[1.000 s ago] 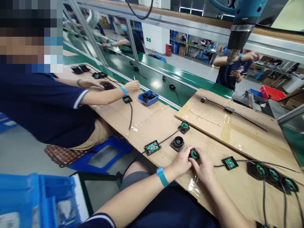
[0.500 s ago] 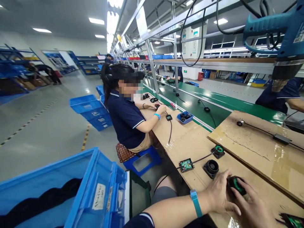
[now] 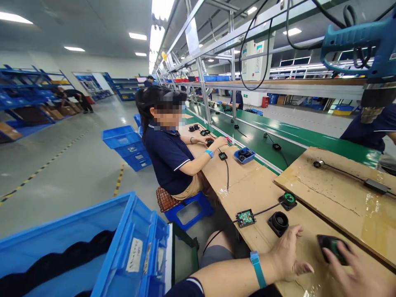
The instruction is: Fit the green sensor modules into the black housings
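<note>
My left hand is over the cardboard-covered table, fingers apart and nothing in it. My right hand, smeared by motion, has its fingers over a black square housing with a green round board. Just beyond my left hand lies a black housing with a round raised rim. Behind it sits another black housing with a green round board. A black cable joins that one to a small open box with a green circuit board, which lies at the table's near edge.
A co-worker sits at the table on my left, handling a small part. A small blue bin of black parts stands by the green conveyor. Large blue crates are at my left. A blue power tool hangs upper right.
My right hand has moved the black housing to the right, away from my left hand. My left hand has let go of it and opened. The view has shifted slightly.
</note>
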The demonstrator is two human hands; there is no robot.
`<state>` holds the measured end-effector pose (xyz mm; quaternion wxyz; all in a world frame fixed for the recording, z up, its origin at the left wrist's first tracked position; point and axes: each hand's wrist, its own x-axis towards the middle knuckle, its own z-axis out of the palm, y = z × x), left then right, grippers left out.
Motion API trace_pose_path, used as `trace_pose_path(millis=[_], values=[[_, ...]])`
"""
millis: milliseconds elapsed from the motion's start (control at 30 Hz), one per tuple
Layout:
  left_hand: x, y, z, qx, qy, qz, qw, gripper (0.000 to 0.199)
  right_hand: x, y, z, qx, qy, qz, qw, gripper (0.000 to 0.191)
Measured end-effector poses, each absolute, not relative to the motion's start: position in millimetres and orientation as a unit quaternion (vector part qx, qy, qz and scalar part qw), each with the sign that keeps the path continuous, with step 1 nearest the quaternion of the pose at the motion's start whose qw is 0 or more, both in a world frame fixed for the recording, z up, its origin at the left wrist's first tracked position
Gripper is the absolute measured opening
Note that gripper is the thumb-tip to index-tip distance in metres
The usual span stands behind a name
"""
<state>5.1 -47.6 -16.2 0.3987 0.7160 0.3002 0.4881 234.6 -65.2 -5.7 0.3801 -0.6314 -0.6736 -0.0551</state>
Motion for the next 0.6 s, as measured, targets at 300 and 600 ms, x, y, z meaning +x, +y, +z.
trace_pose_path(millis=[300, 600], values=[[-3, -55, -20, 0.725, 0.318, 0.471, 0.389, 0.096, 186, -84, 46, -0.664, -0.709, 0.044, 0.233, 0.025], [-1, -47, -22, 0.76, 0.335, 0.423, 0.363, 0.082, 223, -125, 195, -0.59, -0.566, -0.054, 0.573, 0.039]])
